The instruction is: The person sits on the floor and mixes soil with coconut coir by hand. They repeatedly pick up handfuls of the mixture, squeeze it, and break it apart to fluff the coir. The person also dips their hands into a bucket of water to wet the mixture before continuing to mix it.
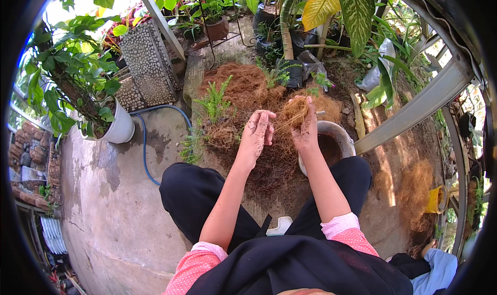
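Note:
My right hand (306, 128) grips a tangled clump of brown coconut fibre (294, 113), with loose strands trailing towards the left. My left hand (257, 133), smeared with soil, is raised beside it with bent fingers; whether it pinches any strands cannot be told. Beneath both hands lies a heap of dark fibre and roots (271, 174). Behind them is a mound of reddish-brown coir (237, 81). A round pot (347, 137) with a pale rim and brown contents stands partly behind my right forearm. Small ferny green plants (214, 102) lie at the left of the heap.
A blue hose (145, 147) curves over the concrete at left, near a white potted climber (121, 124). A metal post (415, 108) slants in from the right. More fibre (417, 190) and a yellow container (437, 200) are at far right, near another person's blue-clothed part (437, 269).

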Tool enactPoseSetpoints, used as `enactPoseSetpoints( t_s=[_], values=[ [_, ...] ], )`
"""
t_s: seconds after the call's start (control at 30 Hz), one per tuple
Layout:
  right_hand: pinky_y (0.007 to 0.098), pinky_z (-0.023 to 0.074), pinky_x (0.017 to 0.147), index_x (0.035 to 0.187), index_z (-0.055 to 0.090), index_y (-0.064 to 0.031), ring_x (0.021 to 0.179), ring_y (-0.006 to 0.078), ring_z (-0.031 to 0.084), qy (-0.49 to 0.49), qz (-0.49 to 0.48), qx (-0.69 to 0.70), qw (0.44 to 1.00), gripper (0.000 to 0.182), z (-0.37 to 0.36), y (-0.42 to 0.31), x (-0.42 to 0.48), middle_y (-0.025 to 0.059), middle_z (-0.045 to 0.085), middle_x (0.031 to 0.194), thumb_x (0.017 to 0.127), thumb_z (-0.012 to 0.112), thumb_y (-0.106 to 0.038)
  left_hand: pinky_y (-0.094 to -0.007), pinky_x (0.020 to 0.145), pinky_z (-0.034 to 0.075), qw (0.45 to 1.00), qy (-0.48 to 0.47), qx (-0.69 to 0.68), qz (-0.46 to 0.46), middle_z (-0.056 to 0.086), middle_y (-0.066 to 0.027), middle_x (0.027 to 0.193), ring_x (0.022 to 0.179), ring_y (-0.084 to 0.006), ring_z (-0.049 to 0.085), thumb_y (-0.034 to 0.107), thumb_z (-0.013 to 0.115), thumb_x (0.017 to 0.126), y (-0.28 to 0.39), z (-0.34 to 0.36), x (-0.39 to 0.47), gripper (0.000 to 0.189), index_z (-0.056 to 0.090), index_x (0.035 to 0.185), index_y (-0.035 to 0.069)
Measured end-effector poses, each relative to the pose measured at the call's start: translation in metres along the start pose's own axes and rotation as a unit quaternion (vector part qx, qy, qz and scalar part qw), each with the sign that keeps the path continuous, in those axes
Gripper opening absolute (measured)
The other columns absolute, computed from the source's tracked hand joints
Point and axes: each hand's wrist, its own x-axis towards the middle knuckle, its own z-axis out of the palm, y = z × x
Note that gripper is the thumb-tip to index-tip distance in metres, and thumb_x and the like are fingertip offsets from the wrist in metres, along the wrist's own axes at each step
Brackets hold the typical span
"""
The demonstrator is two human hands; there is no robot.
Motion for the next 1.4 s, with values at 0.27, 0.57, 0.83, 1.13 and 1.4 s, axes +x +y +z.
enactPoseSetpoints(
  t_s=[0.27, 0.57, 0.83, 1.13, 1.4],
  values=[
    [0.0304, 0.0467, 0.073, 0.098, 0.053, -0.0108, 0.086, 0.0167, 0.055, -0.028, 0.001, 0.005, 1.0, 0.031, -0.006, 0.004, 0.005, 0.0047, 0.057, 0.091, 0.083, 0.053, -0.038, -0.0181, 0.045, 0.03, 0.999, -0.021, -0.035, 0.014, 0.039, 0.0043, 0.055, 0.048, -0.0046, 0.037, 0.045, 0.038, 0.089, 0.004, -0.005, -0.001, 0.038, 0.051, 0.09, 0.01],
    [0.032, 0.0492, 0.065, 0.101, 0.053, -0.0107, 0.078, 0.02, 0.059, -0.018, 0.079, 0.036, 0.996, 0.038, -0.011, 0.016, 0.008, 0.0061, 0.059, 0.09, 0.082, 0.053, -0.043, -0.0233, 0.064, 0.041, 0.98, 0.08, 0.128, 0.132, 0.05, -0.0007, 0.072, 0.067, -0.011, 0.047, 0.039, 0.049, 0.087, -0.012, -0.016, 0.012, 0.034, 0.051, 0.099, 0.007],
    [0.0317, 0.0482, 0.068, 0.104, 0.052, -0.0111, 0.084, 0.0192, 0.058, 0.007, 0.099, -0.017, 0.995, 0.036, -0.012, 0.007, 0.004, 0.005, 0.059, 0.093, 0.082, 0.053, -0.04, -0.0342, 0.101, 0.024, 0.823, 0.142, 0.521, 0.177, 0.037, -0.0165, 0.128, 0.121, -0.0262, 0.034, 0.043, 0.057, 0.079, -0.011, -0.016, 0.005, 0.062, 0.039, 0.125, 0.006],
    [0.0309, 0.0447, 0.076, 0.104, 0.05, -0.0085, 0.089, 0.0143, 0.054, -0.019, 0.011, -0.104, 0.994, 0.03, -0.004, 0.03, -0.015, 0.0056, 0.055, 0.097, 0.085, 0.052, -0.031, -0.0389, 0.085, 0.036, 0.854, 0.163, 0.397, 0.293, 0.054, -0.0089, 0.1, 0.095, -0.0256, 0.049, 0.033, 0.065, 0.073, -0.015, 0.02, 0.0, 0.042, 0.053, 0.103, 0.007],
    [0.0232, 0.0357, 0.075, 0.097, 0.053, -0.0066, 0.081, 0.0082, 0.044, 0.024, -0.062, -0.152, 0.986, 0.023, -0.006, 0.029, 0.0, 0.0005, 0.051, 0.086, 0.088, 0.048, -0.027, -0.0354, 0.076, 0.04, 0.834, 0.152, 0.412, 0.334, 0.059, -0.0091, 0.08, 0.08, -0.0265, 0.052, 0.016, 0.061, 0.076, -0.014, 0.02, 0.005, 0.013, 0.06, 0.084, 0.006]
  ],
)
